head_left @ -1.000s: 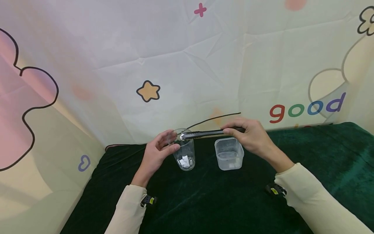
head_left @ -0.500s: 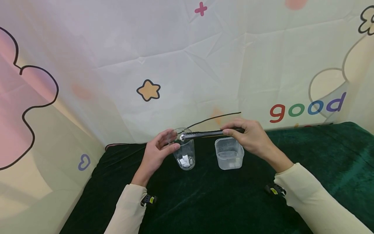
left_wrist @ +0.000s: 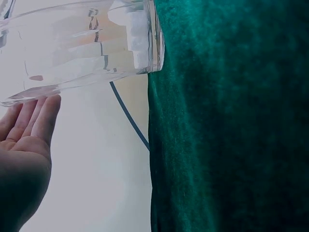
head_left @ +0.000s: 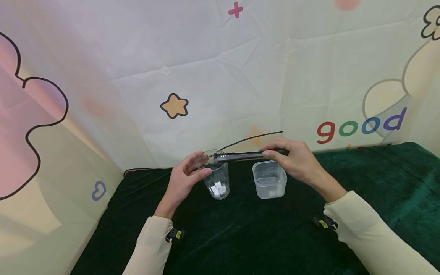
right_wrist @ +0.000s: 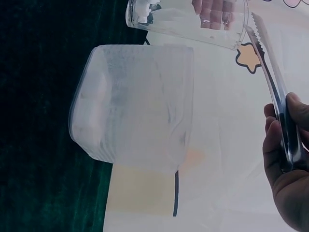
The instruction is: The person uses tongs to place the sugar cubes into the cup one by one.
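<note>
Clear glossy plastic on the cup [head_left: 217, 176], smooth and see-through, with matt white paper-like scraps [head_left: 218, 189] in its bottom. At its three o'clock, the square tub [head_left: 269, 180] shows cloudy, frosted plastic. The tongs [head_left: 240, 156] gleam as dark polished metal, with toothed edges. Under all of it, the bench [head_left: 261, 236] wears deep green cloth, velvety and softly napped. Behind, the backdrop [head_left: 220, 76] is creased, printed fabric with a faint sheen.

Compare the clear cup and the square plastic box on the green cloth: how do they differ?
The clear cup is tall and round; the plastic box is low and square with rounded corners. The cup is see-through, the box frosted. The left hand holds the cup; no hand touches the box. The cup holds more white pieces. Both stand upright and open on the green cloth.
</note>
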The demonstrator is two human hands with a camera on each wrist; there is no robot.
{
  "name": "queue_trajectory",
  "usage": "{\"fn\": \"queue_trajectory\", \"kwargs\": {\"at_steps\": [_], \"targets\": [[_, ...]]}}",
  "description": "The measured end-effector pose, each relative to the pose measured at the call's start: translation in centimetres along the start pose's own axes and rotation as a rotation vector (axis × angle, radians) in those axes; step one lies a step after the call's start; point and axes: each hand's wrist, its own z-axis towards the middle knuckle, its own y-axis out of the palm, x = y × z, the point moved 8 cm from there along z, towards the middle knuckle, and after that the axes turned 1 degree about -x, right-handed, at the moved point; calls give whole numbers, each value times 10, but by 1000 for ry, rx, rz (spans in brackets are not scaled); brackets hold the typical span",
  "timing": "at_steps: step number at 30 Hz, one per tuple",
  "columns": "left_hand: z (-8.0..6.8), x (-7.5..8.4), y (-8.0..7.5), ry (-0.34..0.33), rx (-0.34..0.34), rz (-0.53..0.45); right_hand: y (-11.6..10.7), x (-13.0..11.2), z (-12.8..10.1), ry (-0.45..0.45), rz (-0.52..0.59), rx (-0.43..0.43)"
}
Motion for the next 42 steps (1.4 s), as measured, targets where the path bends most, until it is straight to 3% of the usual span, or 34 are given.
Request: {"fn": "queue_trajectory", "kwargs": {"at_steps": [15, 30, 42], "targets": [[2, 1, 0, 8, -5, -3, -28, -2, -5, 34, -17, -11], [0, 3, 0, 12, -8, 3, -63, 8, -13, -56, -172, 3], [0, 1, 0, 26, -21, -22, -80, 28, -19, 23, -244, -74]]}}
